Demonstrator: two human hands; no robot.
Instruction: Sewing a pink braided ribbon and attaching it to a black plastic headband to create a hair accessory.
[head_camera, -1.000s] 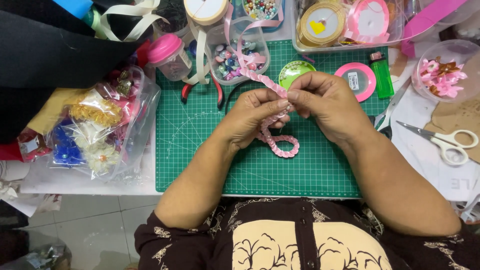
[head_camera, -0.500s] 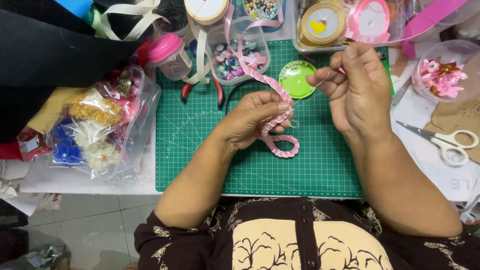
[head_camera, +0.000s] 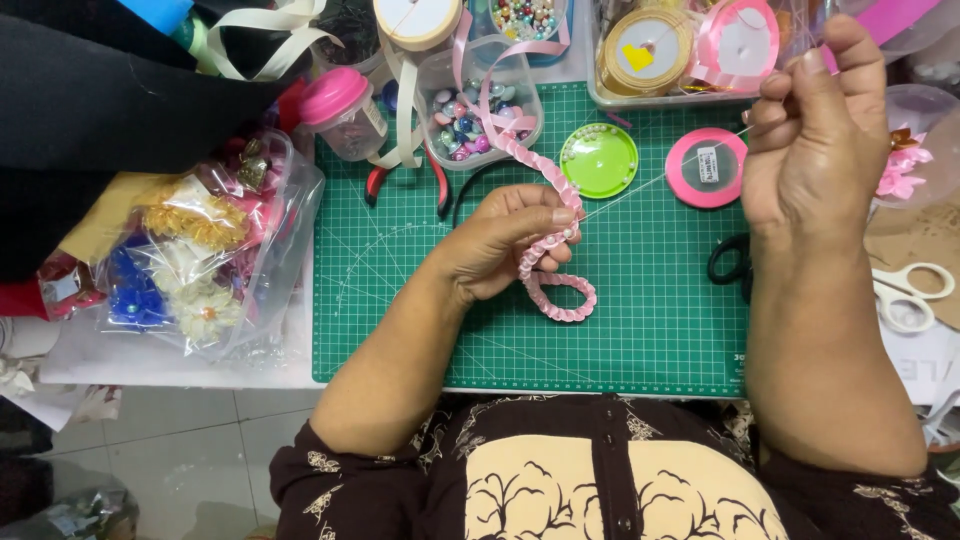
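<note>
left hand (head_camera: 500, 245): grip clamped on pleated pink ribbon (head_camera: 545, 180) over green mat (head_camera: 650, 300) | right hand (head_camera: 815, 150): grip pinched on taut thread (head_camera: 650, 185), raised near bench's far edge

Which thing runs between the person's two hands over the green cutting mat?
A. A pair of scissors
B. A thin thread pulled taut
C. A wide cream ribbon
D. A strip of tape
B: a thin thread stretches taut from the pleated pink ribbon pinched in the left hand up to the raised right hand.
</note>
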